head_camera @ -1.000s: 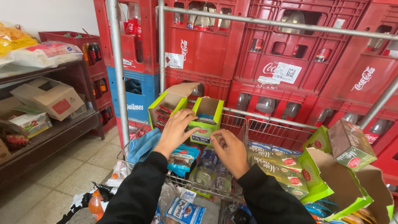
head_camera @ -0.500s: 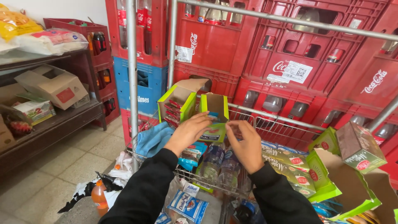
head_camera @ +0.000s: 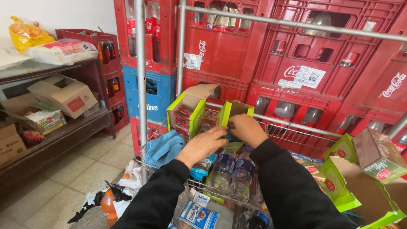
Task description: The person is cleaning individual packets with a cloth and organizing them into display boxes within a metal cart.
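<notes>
Small lime-green carton (head_camera: pixel 235 111) with brown inner flaps, open at top, upright above the far edge of the wire cart basket (head_camera: pixel 292 138); a second open green carton (head_camera: pixel 185 115) of red packets stands just beside it on the left. Left hand (head_camera: pixel 202 146) reaches to the carton's lower front, fingers curled against it; whether they clamp it I cannot tell. Right hand (head_camera: pixel 247 129) lies over the carton's right side, fingers bent and tucked inside, grasping its edge. Basket holds plastic bottles (head_camera: pixel 231 167), a blue cloth (head_camera: pixel 164 147), more green boxes (head_camera: pixel 339 178) at the right edge. Red bottle crates (head_camera: pixel 305 55) stacked behind; dark shelf (head_camera: pixel 59 135) with cardboard boxes on the left; tiled floor (head_camera: pixel 85 169)
</notes>
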